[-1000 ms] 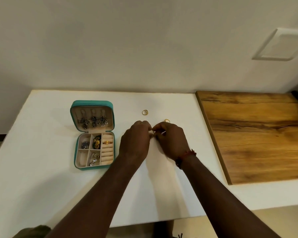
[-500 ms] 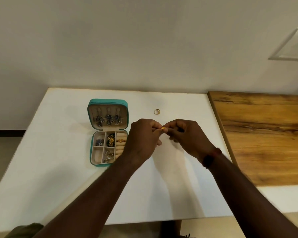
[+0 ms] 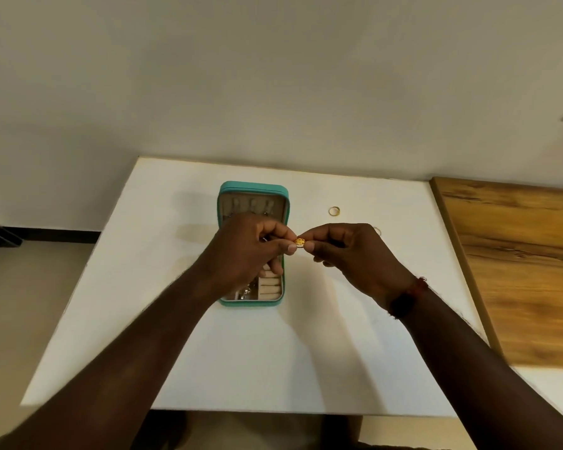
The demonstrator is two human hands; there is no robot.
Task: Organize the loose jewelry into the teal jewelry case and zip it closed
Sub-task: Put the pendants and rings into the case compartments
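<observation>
The teal jewelry case (image 3: 253, 188) lies open on the white table (image 3: 163, 287), lid propped up at the back, beige compartments holding several pieces. My left hand (image 3: 244, 254) hovers over the case and hides most of its tray. My right hand (image 3: 351, 254) is just right of it. Both hands pinch one small gold ornate ring (image 3: 300, 242) between their fingertips, above the case's right edge. A plain gold ring (image 3: 334, 211) lies loose on the table behind my hands. Another thin ring (image 3: 377, 231) peeks out past my right hand.
A wooden board (image 3: 514, 271) covers the table's right side. A pale wall rises directly behind the table. Floor and a dark baseboard (image 3: 46, 235) show at the left. My right wrist wears a red thread band (image 3: 407, 297).
Both hands have lifted with the ornate gold ring and shifted left over the case. The head camera has swung left, so the case now sits near the centre.
</observation>
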